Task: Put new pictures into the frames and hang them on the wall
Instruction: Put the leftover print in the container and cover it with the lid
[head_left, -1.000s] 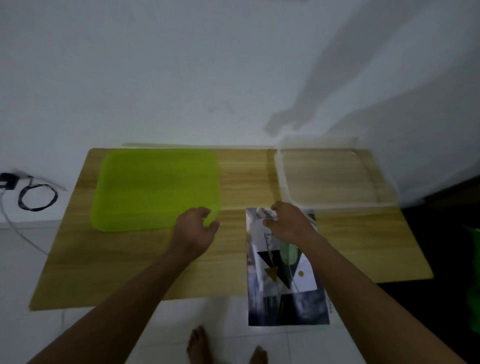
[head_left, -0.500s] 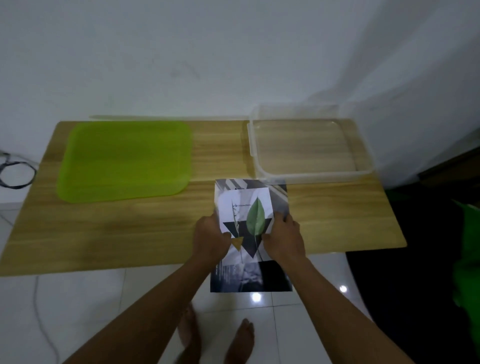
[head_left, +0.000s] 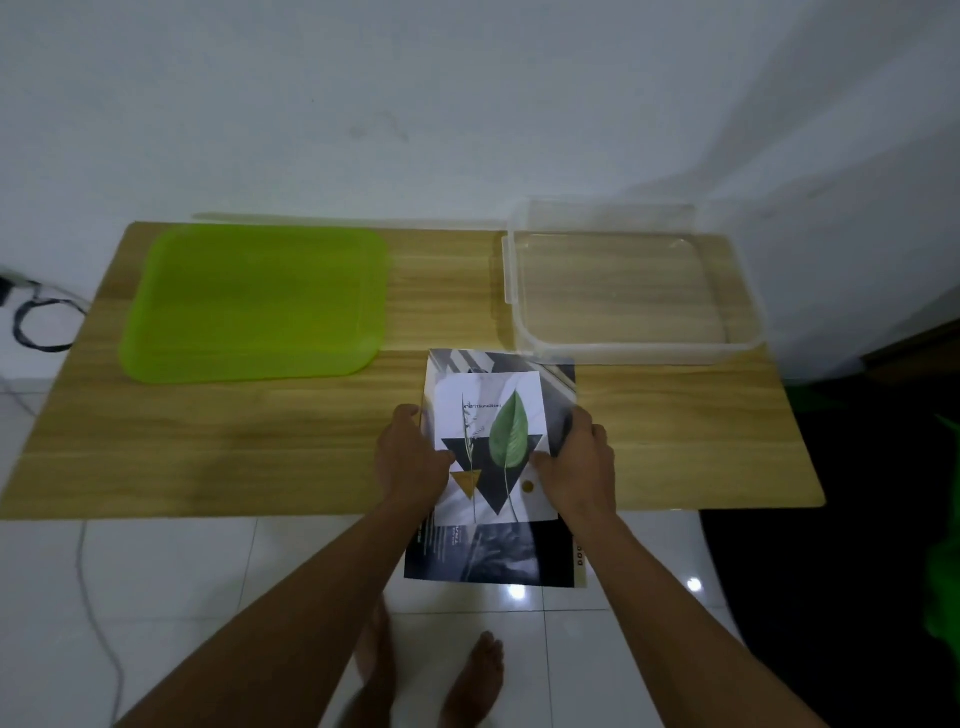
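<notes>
A picture sheet (head_left: 493, 415) with a green leaf, dark triangles and a grey-black border lies on the wooden table (head_left: 260, 441), its near end hanging over the front edge. My left hand (head_left: 410, 457) grips its left side, thumb on the print. My right hand (head_left: 576, 462) grips its right side. Whether this is one sheet or a stack of several is unclear. No picture frame is in view.
A lime green tray (head_left: 254, 301) sits at the table's back left. A clear plastic box (head_left: 634, 348) sits at the back right, just beyond the picture. A white wall rises behind. A black cable (head_left: 36, 322) lies on the tiled floor at left; bare feet below.
My left hand moved right from the green tray onto the picture's left edge. My right hand slid down to the right edge. The view shifted, and the leaf print now shows uncovered.
</notes>
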